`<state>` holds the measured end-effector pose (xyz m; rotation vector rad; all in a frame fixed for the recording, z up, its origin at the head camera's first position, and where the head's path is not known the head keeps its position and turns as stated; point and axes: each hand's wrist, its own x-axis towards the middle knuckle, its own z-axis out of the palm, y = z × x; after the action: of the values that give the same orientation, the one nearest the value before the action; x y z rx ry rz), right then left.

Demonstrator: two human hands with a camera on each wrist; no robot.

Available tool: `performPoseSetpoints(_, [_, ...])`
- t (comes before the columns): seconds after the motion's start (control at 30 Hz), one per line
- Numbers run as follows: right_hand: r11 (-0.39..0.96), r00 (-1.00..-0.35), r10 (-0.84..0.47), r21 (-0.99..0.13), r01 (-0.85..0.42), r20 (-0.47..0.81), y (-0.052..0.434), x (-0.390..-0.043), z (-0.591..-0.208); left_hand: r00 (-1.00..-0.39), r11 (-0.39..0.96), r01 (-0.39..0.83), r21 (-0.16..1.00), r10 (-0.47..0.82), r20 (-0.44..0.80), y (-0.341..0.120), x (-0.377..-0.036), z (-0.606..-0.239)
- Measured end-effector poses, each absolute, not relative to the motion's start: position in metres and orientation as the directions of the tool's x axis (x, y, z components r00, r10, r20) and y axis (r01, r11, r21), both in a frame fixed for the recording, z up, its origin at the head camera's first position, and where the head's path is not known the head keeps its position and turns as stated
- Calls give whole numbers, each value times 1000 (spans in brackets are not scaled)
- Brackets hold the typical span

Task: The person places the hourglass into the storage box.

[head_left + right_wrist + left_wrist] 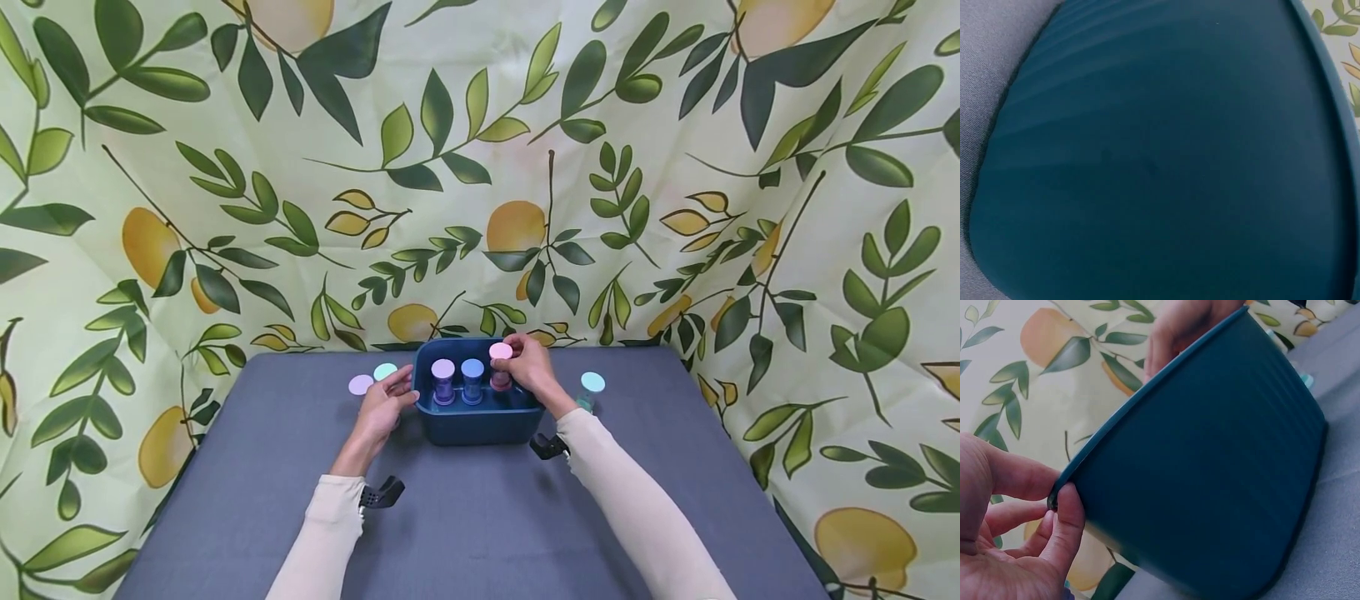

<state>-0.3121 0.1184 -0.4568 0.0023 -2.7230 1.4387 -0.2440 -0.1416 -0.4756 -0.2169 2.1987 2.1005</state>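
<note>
Here, a grey-blue cloth-covered surface (465, 517), backed and flanked by a pale fabric backdrop (480, 167) printed with green leaves and yellow lemons, creased where its panels meet at the corners; near the far edge of the surface, at its middle, a dark teal ribbed tub (477, 421). Inside the tub, three small capped bottles in a row: a lilac-capped bottle (443, 379) toward nine o'clock, a blue-capped bottle (472, 377) in the centre, a pink-capped bottle (500, 364) toward three o'clock. Right hand (528, 367) over the tub's three o'clock end, fingers curled round the pink-capped bottle, lifted a little higher than its neighbours; from the right wrist view only the tub's ribbed wall, no fingers visible. Left hand (385, 404) at the tub's nine o'clock side; in the left wrist view thumb (1066, 531) and a finger pinching the tub's rim at its corner, palm otherwise loose. Beyond the left hand, on the surface at the tub's nine o'clock, a mint-capped bottle (385, 372) and a pale lilac cap (361, 384), close together; whether that cap sits on a bottle, impossible to tell. At the tub's three o'clock, standing apart on the surface, a light-blue-capped bottle (592, 387). Cream sleeves on both forearms, a small black camera mount at each wrist.
</note>
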Motion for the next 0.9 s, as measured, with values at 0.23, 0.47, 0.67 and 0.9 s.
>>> performPoseSetpoints(0.23, [576,-999,36,-817,-12,40,115,-315,-463,-983,65,-183,981,-44,-180,-140,-242,-475])
performPoseSetpoints(0.47, [596,-999,38,-802,41,-23,114,-319,-466,-983,72,-178,981,-50,-175,-140,-243,-475])
performPoseSetpoints(0.67, [634,-998,24,-771,55,-52,112,-322,-466,-985,59,-167,984,-53,-164,-140,-243,-474])
performPoseSetpoints(0.9, [679,-998,3,-732,46,-60,112,-322,-469,-983,67,-179,982,-60,-175,-139,-243,-474])
